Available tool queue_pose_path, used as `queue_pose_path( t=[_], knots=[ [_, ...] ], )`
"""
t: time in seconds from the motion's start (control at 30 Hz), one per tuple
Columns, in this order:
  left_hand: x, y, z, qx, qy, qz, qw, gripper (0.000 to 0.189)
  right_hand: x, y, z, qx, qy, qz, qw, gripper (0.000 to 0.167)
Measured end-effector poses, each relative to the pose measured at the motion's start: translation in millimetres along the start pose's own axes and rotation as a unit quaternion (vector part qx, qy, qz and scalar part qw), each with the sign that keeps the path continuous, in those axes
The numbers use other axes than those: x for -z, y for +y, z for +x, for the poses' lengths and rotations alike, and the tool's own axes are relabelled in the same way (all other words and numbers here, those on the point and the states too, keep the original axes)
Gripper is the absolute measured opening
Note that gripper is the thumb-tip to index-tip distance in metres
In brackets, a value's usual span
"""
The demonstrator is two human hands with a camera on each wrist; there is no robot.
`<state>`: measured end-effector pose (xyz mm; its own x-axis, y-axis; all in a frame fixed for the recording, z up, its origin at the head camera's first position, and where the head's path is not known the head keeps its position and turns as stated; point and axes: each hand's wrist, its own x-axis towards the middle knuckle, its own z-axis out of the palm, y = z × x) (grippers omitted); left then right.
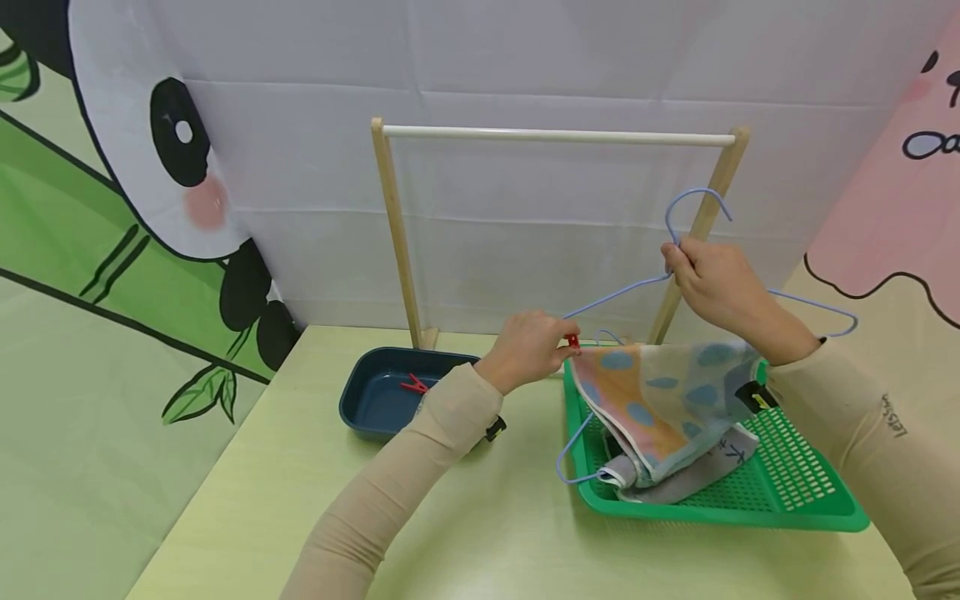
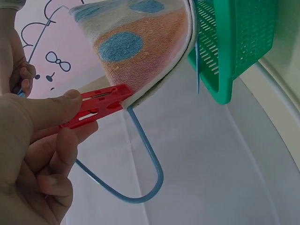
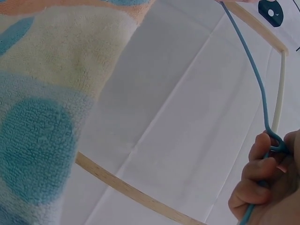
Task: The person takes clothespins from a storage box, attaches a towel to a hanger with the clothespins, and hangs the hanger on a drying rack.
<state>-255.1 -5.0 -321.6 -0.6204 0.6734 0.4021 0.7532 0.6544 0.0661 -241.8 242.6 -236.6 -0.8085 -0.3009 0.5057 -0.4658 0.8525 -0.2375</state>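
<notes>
My right hand (image 1: 716,283) grips a blue wire hanger (image 1: 618,293) at the neck just below its hook, holding it above the green basket. My left hand (image 1: 528,350) pinches a red clothespin (image 2: 101,103) between thumb and fingers. The clothespin's tip bites the upper left corner of a small towel (image 1: 667,400) with orange, cream and blue patches and blue spots. That corner meets the hanger's rounded left end (image 2: 157,173) in the left wrist view. The towel hangs in front of the basket's contents; my right forearm hides part of its right side.
A green mesh basket (image 1: 813,517) holds a folded grey cloth (image 1: 723,462) and another blue hanger (image 1: 573,442) poking over its left edge. A navy tray (image 1: 367,425) with a red clothespin (image 1: 414,383) stands left. Behind rises a wooden rack with a white bar (image 1: 555,134).
</notes>
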Motion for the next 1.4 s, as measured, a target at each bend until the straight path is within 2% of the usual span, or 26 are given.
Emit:
queue_pose_path(
  t=[0.47,0.9,1.07,1.3,1.4],
  knots=[
    [10.9,5.2,-0.2,-0.008,-0.030,0.025,0.9992,0.011,-0.9,2.2,-0.7,-0.009,-0.009,0.001,0.9999,0.042],
    [12.6,6.4,-0.8,-0.004,-0.055,0.049,0.9973,0.008,-2.3,-1.2,-1.1,-0.017,-0.021,0.005,0.9996,0.043],
    [10.6,6.7,-1.0,-0.003,-0.041,0.045,0.9982,0.012,-2.3,-0.8,-0.8,-0.021,-0.021,0.009,0.9995,0.044],
    [2.6,2.8,-1.8,0.017,-0.007,-0.018,0.9997,0.019,-0.5,0.1,-0.4,-0.027,-0.007,0.020,0.9994,0.042],
    [1.2,1.5,-1.5,0.018,0.002,-0.031,0.9994,0.019,0.2,1.6,-0.8,-0.029,-0.001,0.023,0.9993,0.041]
  ],
)
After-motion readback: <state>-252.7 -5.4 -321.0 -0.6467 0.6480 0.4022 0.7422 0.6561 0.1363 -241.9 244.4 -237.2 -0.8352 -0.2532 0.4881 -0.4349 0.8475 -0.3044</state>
